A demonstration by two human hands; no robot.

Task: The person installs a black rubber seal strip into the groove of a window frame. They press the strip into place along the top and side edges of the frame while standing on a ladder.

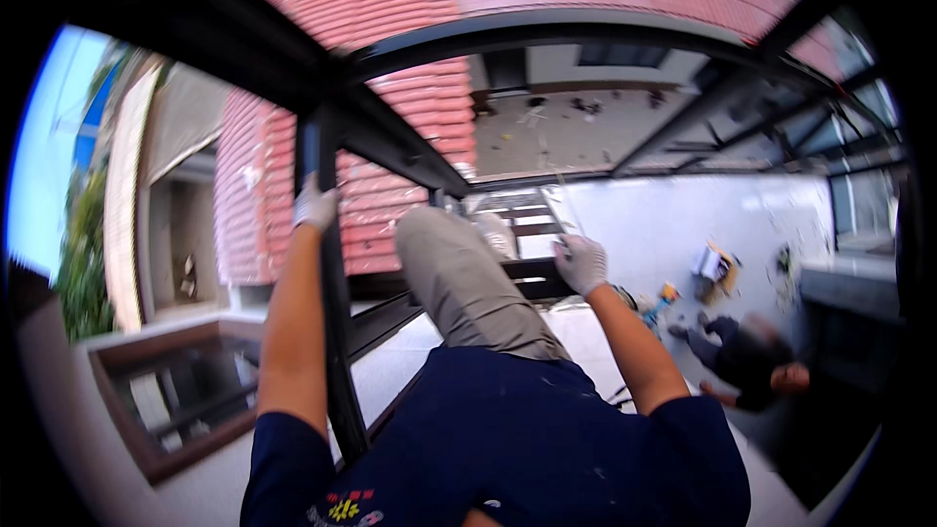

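My left hand (314,206), in a whitish work glove, is closed around an upright black metal post (310,151) of a frame. Over on the right, my gloved right hand (583,264) is closed at the side of a dark ladder (532,230), apparently on its side rail; the fingers' far side is hidden. Between my arms, one bent leg in khaki trousers (464,278) reaches forward, and a light shoe (496,234) rests by the ladder's rungs. The picture is slightly blurred by motion.
Black beams (547,34) cross overhead and around me. Red tiled roofs (381,0) lie beyond. Far below on a pale floor (625,224), another person in dark clothes (747,351) is near a box (717,268) and scattered tools. A brown-framed window opening (117,400) is at lower left.
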